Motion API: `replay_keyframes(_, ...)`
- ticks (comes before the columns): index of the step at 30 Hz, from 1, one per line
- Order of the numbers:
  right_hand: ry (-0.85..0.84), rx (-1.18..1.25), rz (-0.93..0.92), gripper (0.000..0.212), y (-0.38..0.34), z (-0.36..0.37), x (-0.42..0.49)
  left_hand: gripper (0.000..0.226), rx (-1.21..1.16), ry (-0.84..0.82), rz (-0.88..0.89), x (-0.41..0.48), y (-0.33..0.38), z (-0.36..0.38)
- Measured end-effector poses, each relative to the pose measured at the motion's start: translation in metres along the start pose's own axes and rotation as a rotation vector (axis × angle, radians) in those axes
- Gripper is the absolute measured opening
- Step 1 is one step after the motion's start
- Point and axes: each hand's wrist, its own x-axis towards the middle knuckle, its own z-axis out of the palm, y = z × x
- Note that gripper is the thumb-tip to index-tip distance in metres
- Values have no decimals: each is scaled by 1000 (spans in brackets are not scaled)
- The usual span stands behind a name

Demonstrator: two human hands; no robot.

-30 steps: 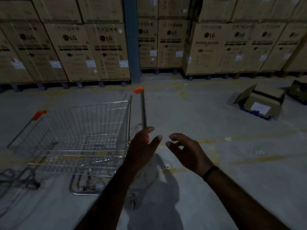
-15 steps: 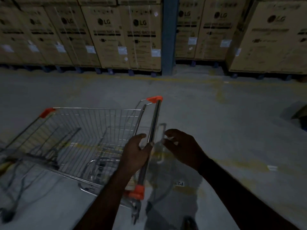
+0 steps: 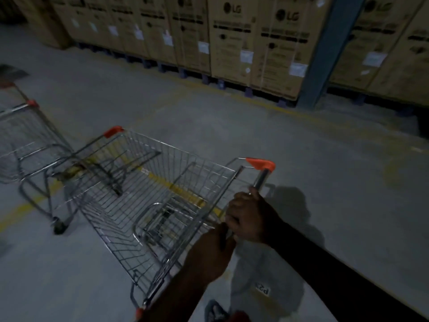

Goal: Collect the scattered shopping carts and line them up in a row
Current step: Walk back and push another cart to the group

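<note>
Head view: a wire shopping cart [image 3: 148, 182] stands on the concrete floor [image 3: 301, 147], angled away to the left. Both hands are on its handle bar [image 3: 261, 178]. The right grip [image 3: 249, 219] is wrapped round the bar below the orange end cap. The left grip [image 3: 209, 256] curls round the same bar just beside it, lower in the picture. A second cart [image 3: 23, 135] stands at the left edge, near the front of the held one. The two frames overlap in the picture, and I cannot tell whether they touch. A yellow line [image 3: 21, 209] runs across the floor under both carts, and stacked cardboard boxes [image 3: 255, 43] line the far side.

The step in hand looks like steering this cart into line with the second. With the hands so close together, leverage for turning is likely poor, so moving them further apart on the bar should give better control. The push should be slow, and the cart squared up before it meets the other, so the wire frames do not snag.
</note>
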Motion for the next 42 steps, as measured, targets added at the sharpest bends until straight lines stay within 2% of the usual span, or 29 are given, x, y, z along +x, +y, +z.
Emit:
replay_keyframes(4,0,-26,-78,28,14,13,23,46,-50,18,9,6,4,0)
replay_keyframes(9,-246,-94,-135,52,22,4,52,55,-63,41,-62,16,-1,-3)
replay_keyframes(12,-359,-90,-188,69,20,0,66,55,21,37,-153,15,6,-13)
replay_keyframes(15,-424,-37,-304,68,22,-3,73,53,202,99,-245,6,16,-17)
replay_keyframes(20,-375,72,-450,80,29,-2,72,76,520,274,-517,-7,24,0)
replay_keyframes(23,-389,109,-531,71,36,-5,70,88,595,384,-674,-8,37,16)
replay_keyframes(26,-383,110,-586,67,41,-8,70,82,642,486,-748,-8,51,27)
replay_keyframes(28,-377,91,-617,68,41,-8,67,80,604,487,-806,-10,58,29)
replay_keyframes(31,-364,102,-643,69,42,-5,56,84,516,459,-842,-13,67,34)
replay_keyframes(36,-288,72,-706,76,39,-8,38,103,523,516,-849,-29,76,49)
replay_keyframes(39,-278,99,-732,76,37,-11,32,100,527,512,-877,-35,83,57)
replay_keyframes(42,-251,148,-768,60,37,-17,28,91,512,496,-909,-39,91,66)
